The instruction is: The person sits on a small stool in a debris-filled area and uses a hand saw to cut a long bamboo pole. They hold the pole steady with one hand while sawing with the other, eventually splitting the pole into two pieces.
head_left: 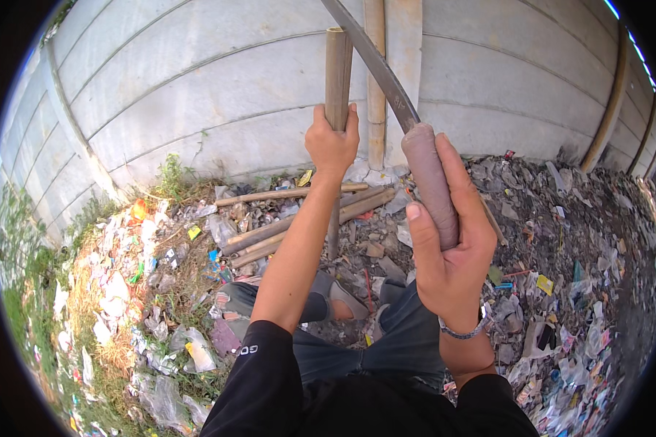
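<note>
My left hand (331, 146) is closed around an upright bamboo pole (337, 84), below its cut top end. The pole's lower part shows beneath my forearm, reaching down toward the ground. In my right hand (463, 255) is a machete (388, 73), held by its thick wrapped handle (431, 182) between thumb and fingers. Its long dark blade slants up and to the left, past the pole's top and out of the picture. Whether the blade touches the pole I cannot tell.
Several bamboo poles (270, 237) lie on the litter-strewn ground (561, 240) in front of my feet. A grey panel wall (233, 87) stands ahead, with another upright bamboo pole (376, 138) against it. Green weeds (171, 175) grow to the left.
</note>
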Motion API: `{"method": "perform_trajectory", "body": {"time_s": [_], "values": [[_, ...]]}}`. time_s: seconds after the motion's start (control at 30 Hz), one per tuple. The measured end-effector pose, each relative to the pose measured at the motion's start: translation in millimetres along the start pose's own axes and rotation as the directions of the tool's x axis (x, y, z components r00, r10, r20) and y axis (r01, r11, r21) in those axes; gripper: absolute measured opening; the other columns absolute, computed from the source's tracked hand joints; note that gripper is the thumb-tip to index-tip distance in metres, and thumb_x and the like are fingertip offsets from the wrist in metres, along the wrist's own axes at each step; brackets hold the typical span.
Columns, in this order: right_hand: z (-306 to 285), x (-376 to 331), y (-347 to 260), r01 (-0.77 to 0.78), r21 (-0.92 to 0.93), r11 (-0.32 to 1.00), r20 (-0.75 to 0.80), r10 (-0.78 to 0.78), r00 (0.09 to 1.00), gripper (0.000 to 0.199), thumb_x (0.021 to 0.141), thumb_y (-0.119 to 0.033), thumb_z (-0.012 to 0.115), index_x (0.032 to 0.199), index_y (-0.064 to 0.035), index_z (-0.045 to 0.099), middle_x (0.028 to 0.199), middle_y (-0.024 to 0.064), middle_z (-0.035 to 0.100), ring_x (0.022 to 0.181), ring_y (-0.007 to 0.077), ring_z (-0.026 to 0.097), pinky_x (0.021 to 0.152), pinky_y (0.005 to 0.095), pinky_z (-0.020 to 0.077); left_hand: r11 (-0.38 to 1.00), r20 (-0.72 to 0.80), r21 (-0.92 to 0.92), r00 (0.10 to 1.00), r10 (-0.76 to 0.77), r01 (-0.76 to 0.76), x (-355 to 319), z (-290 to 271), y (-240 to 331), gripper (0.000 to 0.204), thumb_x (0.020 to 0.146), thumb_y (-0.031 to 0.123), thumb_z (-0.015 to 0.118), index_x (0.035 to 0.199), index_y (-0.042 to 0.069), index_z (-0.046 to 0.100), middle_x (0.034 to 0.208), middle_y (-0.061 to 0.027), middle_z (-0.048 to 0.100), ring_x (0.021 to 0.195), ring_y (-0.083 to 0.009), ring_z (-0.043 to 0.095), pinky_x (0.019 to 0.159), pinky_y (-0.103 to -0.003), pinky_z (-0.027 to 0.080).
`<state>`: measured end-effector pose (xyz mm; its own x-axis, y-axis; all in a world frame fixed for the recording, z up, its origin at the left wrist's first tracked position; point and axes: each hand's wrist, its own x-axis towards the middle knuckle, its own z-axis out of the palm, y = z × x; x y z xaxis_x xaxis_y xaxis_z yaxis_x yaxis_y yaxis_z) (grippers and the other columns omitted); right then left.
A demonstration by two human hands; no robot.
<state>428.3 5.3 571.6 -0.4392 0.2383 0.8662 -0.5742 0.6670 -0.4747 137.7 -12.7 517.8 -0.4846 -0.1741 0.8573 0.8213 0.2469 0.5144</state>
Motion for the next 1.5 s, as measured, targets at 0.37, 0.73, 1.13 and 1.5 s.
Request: {"method": "perform_trajectory", "body": {"time_s": [0.37,0.73,1.13,1.5], "values": [[-0.2,-4.2,8.9,-0.017,-0.023,1.0,-0.085,0.015,0.996,0.057,0.093,-0.002,0.063,0.148,0.0079,0.051,0.146,0.0236,0.058,0.133,0.0262,0.057,0.112,0.0356,0.0417,1.0,-0.011,-0.023,1.0,-0.009,0.009,3.9,-5.1,-2.0,0.037,0.091,0.036,0.077,0.093,0.002,0.062,0.071,-0.0196,0.07,0.064,-0.0419,0.07,0.06,-0.048,0.053],[1.5,-11.1,10.5,-0.007,0.058,0.998,-0.052,0.01,0.999,0.058,0.094,0.001,0.061,0.15,0.0092,0.046,0.148,0.0266,0.056,0.135,0.029,0.056,0.111,0.036,0.0437,0.999,0.018,-0.018,0.999,-0.041,0.041,2.2,-4.8,3.0,0.035,0.092,0.035,0.078,0.094,0.002,0.064,0.072,-0.0139,0.072,0.066,-0.0288,0.072,0.065,-0.039,0.055],[-2.3,-16.8,4.7,0.004,0.003,1.0,-0.02,-0.004,1.0,0.06,0.092,0.001,0.062,0.15,0.0079,0.046,0.148,0.0282,0.056,0.125,0.0301,0.066,0.096,0.0323,0.0536,0.999,0.024,0.014,0.998,-0.051,0.051,1.1,-1.4,2.4,0.035,0.092,0.035,0.077,0.096,0.002,0.064,0.077,-0.0152,0.074,0.071,-0.0321,0.074,0.068,-0.041,0.056],[-4.4,-16.4,-8.4,-0.062,-0.065,0.996,0.02,0.064,0.998,0.059,0.093,0.0,0.062,0.15,0.0046,0.049,0.144,0.0256,0.059,0.119,0.0292,0.069,0.094,0.0326,0.0548,0.998,-0.014,0.056,1.0,0.012,-0.012,1.4,-2.8,-0.9,0.039,0.092,0.037,0.075,0.097,0.001,0.062,0.071,-0.0198,0.07,0.065,-0.0424,0.07,0.06,-0.05,0.053]]}}
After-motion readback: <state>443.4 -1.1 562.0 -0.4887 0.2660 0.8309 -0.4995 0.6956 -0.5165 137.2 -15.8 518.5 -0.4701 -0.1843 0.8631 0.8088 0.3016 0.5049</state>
